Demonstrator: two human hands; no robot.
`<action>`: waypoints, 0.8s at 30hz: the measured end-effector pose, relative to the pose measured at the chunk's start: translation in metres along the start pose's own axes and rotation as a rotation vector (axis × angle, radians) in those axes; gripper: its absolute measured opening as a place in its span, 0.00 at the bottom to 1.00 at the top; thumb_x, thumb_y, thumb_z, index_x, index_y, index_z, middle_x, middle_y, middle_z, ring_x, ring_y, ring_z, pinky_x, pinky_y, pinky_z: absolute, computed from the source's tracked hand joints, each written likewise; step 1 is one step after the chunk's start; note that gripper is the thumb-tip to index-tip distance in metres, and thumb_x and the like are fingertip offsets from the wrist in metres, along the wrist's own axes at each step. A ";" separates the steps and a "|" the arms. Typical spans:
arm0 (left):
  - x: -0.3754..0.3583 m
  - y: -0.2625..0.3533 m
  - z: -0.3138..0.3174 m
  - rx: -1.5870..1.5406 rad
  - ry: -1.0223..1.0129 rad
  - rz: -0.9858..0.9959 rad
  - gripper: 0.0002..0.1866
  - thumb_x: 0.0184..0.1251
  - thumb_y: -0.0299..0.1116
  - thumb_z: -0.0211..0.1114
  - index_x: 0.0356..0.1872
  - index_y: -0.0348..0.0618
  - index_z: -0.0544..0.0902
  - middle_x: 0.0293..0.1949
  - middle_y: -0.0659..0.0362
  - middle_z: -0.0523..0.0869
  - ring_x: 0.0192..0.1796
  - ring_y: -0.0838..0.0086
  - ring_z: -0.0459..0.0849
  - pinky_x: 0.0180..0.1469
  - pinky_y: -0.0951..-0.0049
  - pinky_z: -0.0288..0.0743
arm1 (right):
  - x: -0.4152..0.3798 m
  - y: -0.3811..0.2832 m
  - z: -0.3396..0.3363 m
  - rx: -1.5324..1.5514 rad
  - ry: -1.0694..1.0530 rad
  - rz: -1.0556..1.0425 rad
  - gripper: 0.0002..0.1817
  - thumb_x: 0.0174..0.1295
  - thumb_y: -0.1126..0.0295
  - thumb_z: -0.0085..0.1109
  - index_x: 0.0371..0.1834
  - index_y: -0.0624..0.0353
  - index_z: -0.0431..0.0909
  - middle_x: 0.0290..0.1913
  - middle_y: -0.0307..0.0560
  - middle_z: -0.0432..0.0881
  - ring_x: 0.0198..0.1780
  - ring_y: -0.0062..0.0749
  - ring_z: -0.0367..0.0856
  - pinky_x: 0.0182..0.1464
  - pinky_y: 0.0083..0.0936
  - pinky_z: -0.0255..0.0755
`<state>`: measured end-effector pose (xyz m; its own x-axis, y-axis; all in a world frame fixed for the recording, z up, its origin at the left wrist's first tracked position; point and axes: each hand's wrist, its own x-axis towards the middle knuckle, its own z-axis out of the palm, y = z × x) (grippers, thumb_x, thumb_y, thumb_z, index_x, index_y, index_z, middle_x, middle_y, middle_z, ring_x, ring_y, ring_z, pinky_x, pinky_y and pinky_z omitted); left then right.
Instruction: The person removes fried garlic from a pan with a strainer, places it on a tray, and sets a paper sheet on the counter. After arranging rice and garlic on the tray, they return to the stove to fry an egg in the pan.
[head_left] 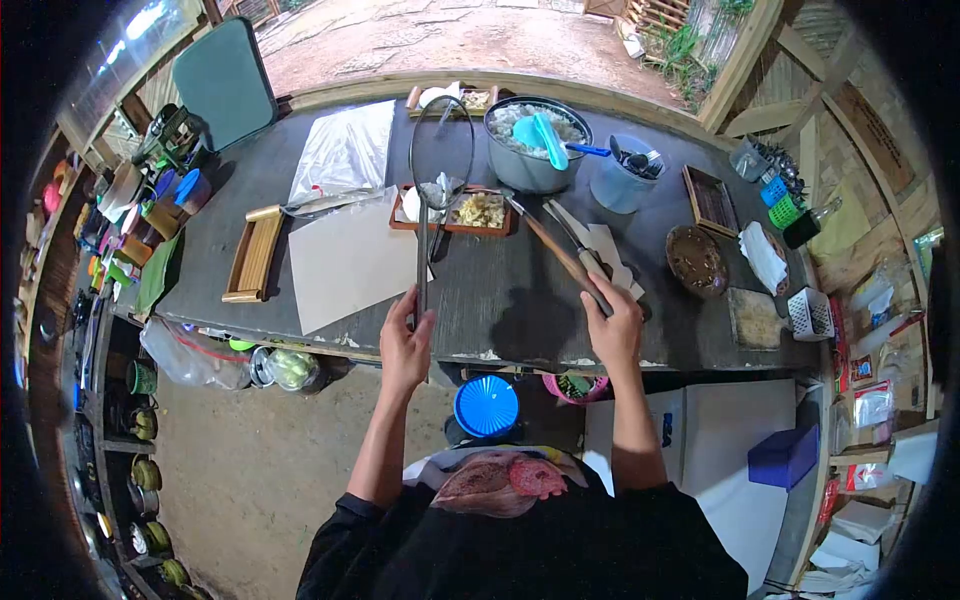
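Strainer (413,150) beyond left hand (406,343), handle (422,255) in grip; right hand (615,328) closed around long utensil (556,246)

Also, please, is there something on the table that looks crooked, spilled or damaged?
The table's front edge looks chipped, showing pale patches; the large beige sheet lies angled to it. No clear spill.

The desk (470,320) is dark. On it lie a pot (530,170), a bucket (625,185), a white sheet (345,262) and a bowl (697,262). The bucket is just beside the pot.

The left hand (404,345) partly hides the hooped tool's long handle (423,245).
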<state>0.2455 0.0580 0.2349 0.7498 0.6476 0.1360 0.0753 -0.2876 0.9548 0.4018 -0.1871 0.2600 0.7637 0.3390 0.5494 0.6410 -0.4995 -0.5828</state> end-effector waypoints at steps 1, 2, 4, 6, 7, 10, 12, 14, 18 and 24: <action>-0.001 -0.001 0.000 -0.003 0.002 0.003 0.25 0.61 0.28 0.60 0.60 0.31 0.69 0.51 0.47 0.77 0.53 0.64 0.77 0.56 0.70 0.68 | -0.003 0.003 0.000 0.035 -0.012 0.027 0.16 0.56 0.68 0.61 0.49 0.58 0.79 0.38 0.55 0.81 0.41 0.50 0.79 0.45 0.38 0.70; -0.002 0.000 -0.001 -0.003 0.004 0.004 0.25 0.61 0.28 0.60 0.60 0.31 0.69 0.51 0.47 0.77 0.53 0.64 0.77 0.56 0.70 0.68 | -0.004 0.004 -0.001 0.068 -0.022 0.055 0.16 0.56 0.68 0.61 0.48 0.59 0.79 0.39 0.56 0.82 0.43 0.50 0.79 0.46 0.38 0.70; -0.003 0.003 -0.002 -0.008 0.007 -0.018 0.25 0.61 0.27 0.60 0.60 0.31 0.69 0.51 0.47 0.77 0.53 0.64 0.77 0.56 0.71 0.67 | -0.005 0.003 0.001 0.070 -0.047 0.094 0.16 0.57 0.67 0.61 0.48 0.59 0.79 0.40 0.57 0.82 0.44 0.50 0.79 0.46 0.37 0.71; -0.002 0.000 -0.003 -0.022 0.009 -0.067 0.25 0.61 0.27 0.60 0.60 0.30 0.69 0.52 0.47 0.77 0.53 0.65 0.76 0.57 0.71 0.67 | -0.006 0.005 0.008 0.072 -0.072 0.135 0.16 0.57 0.67 0.61 0.48 0.59 0.79 0.42 0.57 0.82 0.45 0.50 0.80 0.47 0.37 0.71; -0.003 -0.002 -0.003 -0.038 0.010 -0.117 0.25 0.61 0.27 0.60 0.60 0.30 0.69 0.52 0.48 0.77 0.54 0.66 0.76 0.57 0.71 0.67 | -0.007 0.010 0.015 0.078 -0.069 0.130 0.16 0.57 0.66 0.61 0.48 0.59 0.79 0.43 0.58 0.82 0.45 0.50 0.80 0.47 0.36 0.71; -0.003 -0.004 -0.004 -0.146 0.018 -0.127 0.25 0.62 0.27 0.60 0.60 0.29 0.68 0.53 0.48 0.76 0.54 0.69 0.75 0.57 0.72 0.66 | -0.006 0.014 0.021 0.081 -0.068 0.106 0.17 0.58 0.65 0.61 0.49 0.60 0.79 0.44 0.58 0.81 0.46 0.49 0.80 0.48 0.35 0.72; -0.004 0.003 -0.007 -0.143 0.015 -0.091 0.26 0.62 0.27 0.60 0.61 0.29 0.67 0.54 0.49 0.76 0.54 0.71 0.74 0.57 0.73 0.66 | -0.006 0.011 0.016 0.154 -0.040 0.164 0.17 0.58 0.66 0.60 0.49 0.60 0.79 0.44 0.57 0.82 0.45 0.49 0.81 0.49 0.36 0.72; -0.004 -0.001 -0.008 -0.143 0.009 -0.055 0.26 0.63 0.27 0.59 0.61 0.29 0.67 0.54 0.49 0.76 0.54 0.72 0.74 0.57 0.74 0.66 | -0.007 0.009 0.009 0.180 -0.077 0.214 0.17 0.58 0.66 0.60 0.49 0.61 0.79 0.44 0.57 0.82 0.46 0.47 0.81 0.48 0.35 0.72; -0.007 0.000 -0.008 -0.098 0.021 -0.091 0.26 0.64 0.27 0.58 0.63 0.30 0.65 0.43 0.56 0.77 0.35 0.81 0.70 0.36 0.79 0.64 | -0.011 0.011 0.010 0.117 -0.092 0.159 0.17 0.59 0.66 0.59 0.49 0.61 0.79 0.44 0.57 0.82 0.47 0.46 0.81 0.47 0.34 0.72; -0.012 0.008 -0.003 -0.191 0.008 -0.152 0.26 0.64 0.25 0.57 0.63 0.31 0.65 0.46 0.54 0.77 0.40 0.79 0.75 0.40 0.80 0.70 | -0.011 0.003 0.011 0.185 -0.085 0.258 0.17 0.59 0.64 0.60 0.49 0.60 0.79 0.44 0.57 0.82 0.46 0.45 0.81 0.48 0.32 0.72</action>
<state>0.2348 0.0503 0.2417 0.7340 0.6790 -0.0120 0.0612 -0.0484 0.9970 0.3960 -0.1839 0.2454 0.9015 0.2893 0.3219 0.4225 -0.4273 -0.7993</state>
